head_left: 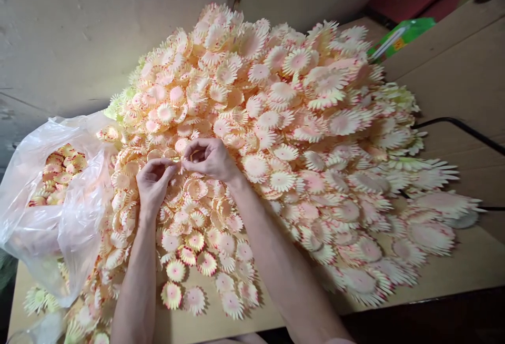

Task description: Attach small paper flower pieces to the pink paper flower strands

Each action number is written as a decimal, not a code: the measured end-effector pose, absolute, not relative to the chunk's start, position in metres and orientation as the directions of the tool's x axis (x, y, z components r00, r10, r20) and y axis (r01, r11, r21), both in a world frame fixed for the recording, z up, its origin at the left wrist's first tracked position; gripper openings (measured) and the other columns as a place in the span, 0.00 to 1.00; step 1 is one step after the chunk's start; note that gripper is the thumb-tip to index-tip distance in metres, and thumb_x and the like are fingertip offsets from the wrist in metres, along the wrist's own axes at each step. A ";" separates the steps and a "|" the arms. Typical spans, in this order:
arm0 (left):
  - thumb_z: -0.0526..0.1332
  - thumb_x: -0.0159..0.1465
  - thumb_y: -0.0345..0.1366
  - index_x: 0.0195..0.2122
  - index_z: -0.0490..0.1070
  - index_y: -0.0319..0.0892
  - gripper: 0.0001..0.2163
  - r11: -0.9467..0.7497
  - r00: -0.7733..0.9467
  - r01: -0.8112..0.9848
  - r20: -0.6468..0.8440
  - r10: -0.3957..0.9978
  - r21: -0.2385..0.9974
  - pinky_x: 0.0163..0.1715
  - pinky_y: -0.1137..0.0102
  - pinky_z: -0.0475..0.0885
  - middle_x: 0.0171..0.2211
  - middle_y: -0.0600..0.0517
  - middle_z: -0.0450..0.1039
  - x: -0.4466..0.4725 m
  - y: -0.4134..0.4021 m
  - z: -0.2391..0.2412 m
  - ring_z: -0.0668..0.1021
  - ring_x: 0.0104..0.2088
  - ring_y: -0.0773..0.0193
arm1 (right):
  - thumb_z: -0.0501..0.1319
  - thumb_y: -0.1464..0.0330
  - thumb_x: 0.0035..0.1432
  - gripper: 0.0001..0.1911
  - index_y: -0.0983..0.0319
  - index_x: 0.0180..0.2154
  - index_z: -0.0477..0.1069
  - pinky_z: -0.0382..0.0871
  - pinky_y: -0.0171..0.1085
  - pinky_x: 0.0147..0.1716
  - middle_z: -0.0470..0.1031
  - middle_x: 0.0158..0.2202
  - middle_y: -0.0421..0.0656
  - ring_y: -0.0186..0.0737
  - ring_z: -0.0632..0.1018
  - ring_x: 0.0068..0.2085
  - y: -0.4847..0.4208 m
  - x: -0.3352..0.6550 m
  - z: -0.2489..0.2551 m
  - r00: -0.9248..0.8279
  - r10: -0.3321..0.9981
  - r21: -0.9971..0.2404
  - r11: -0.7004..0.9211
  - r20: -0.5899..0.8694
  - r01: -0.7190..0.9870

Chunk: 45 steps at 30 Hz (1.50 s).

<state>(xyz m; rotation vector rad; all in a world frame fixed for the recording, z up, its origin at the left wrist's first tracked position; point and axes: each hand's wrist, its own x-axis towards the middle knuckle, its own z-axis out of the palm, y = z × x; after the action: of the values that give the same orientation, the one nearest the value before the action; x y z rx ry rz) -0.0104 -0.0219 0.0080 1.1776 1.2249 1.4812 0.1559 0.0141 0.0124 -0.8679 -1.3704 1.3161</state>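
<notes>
A big heap of cream and pink fabric flower heads (300,123) covers the table. My left hand (153,181) and my right hand (210,157) meet over the near left part of the heap. Both are closed in a pinch on one small flower piece (178,164) held between their fingertips. Smaller peach-coloured petal cups (189,202) lie right under the hands.
A clear plastic bag (47,218) with more peach flower pieces lies open at the left. The tan table top (465,86) shows at the right, crossed by a black cable (465,129). A green packet (400,36) lies at the far right. A grey wall stands behind.
</notes>
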 end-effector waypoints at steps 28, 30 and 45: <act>0.72 0.56 0.41 0.41 0.76 0.46 0.13 -0.145 -0.157 -0.216 0.112 0.981 0.965 0.32 0.74 0.79 0.38 0.52 0.79 -0.014 -0.023 0.007 0.82 0.37 0.67 | 0.75 0.65 0.41 0.15 0.63 0.28 0.73 0.64 0.29 0.19 0.72 0.22 0.36 0.28 0.70 0.20 0.013 0.154 0.015 -0.060 0.952 -0.953 0.297 0.301 -0.064; 0.69 0.59 0.44 0.39 0.78 0.45 0.11 -0.127 -0.115 -0.254 0.101 0.988 0.959 0.36 0.70 0.81 0.39 0.50 0.80 -0.014 -0.025 0.008 0.82 0.40 0.64 | 0.74 0.67 0.43 0.13 0.63 0.29 0.73 0.67 0.30 0.22 0.74 0.24 0.38 0.29 0.72 0.22 0.014 0.155 0.013 -0.048 0.953 -0.953 0.295 0.299 -0.065; 0.74 0.53 0.35 0.35 0.77 0.42 0.11 -0.167 -0.062 -0.171 0.158 0.985 0.971 0.45 0.69 0.78 0.43 0.48 0.81 -0.013 -0.023 0.007 0.82 0.43 0.64 | 0.73 0.66 0.43 0.10 0.64 0.28 0.77 0.71 0.33 0.26 0.80 0.27 0.42 0.34 0.76 0.26 0.013 0.154 0.019 -0.169 0.956 -0.969 0.223 0.239 -0.111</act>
<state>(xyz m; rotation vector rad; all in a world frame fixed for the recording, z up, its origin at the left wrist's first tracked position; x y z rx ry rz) -0.0130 -0.0234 0.0071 1.1703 1.0294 1.4421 0.1545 0.0133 0.0190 -0.8772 -1.3733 1.2026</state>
